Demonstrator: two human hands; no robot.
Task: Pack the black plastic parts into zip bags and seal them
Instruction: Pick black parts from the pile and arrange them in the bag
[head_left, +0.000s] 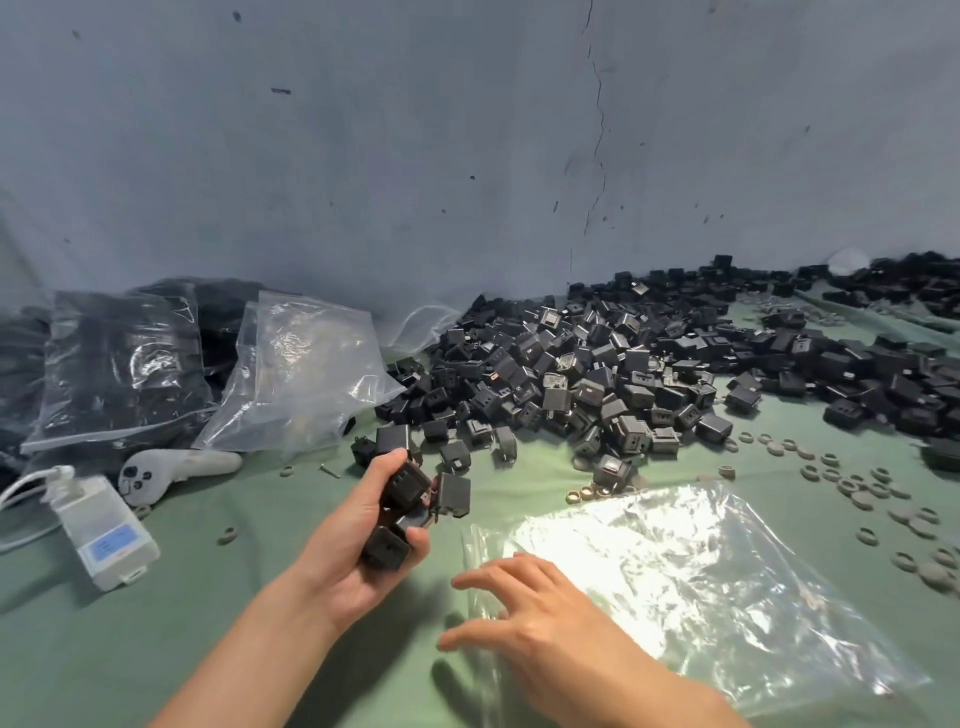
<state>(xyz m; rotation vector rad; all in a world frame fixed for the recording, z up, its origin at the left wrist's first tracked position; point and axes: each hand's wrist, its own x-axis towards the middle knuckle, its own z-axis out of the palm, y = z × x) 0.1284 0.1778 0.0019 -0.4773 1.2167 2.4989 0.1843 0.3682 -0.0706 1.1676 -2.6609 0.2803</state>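
The black plastic parts (597, 374) are small boxy cubes with slotted faces, heaped over the green surface (156, 649) across the middle and right of the frame. At centre the left hand (358, 551) curls round several of them. Just right of it, the right hand (530, 613) rests with fingers spread on the near edge of a clear, flat zip bag (701, 582) at lower right

Filled zip bags (119, 364) run off the left edge; the parts pile (597, 364) off the right
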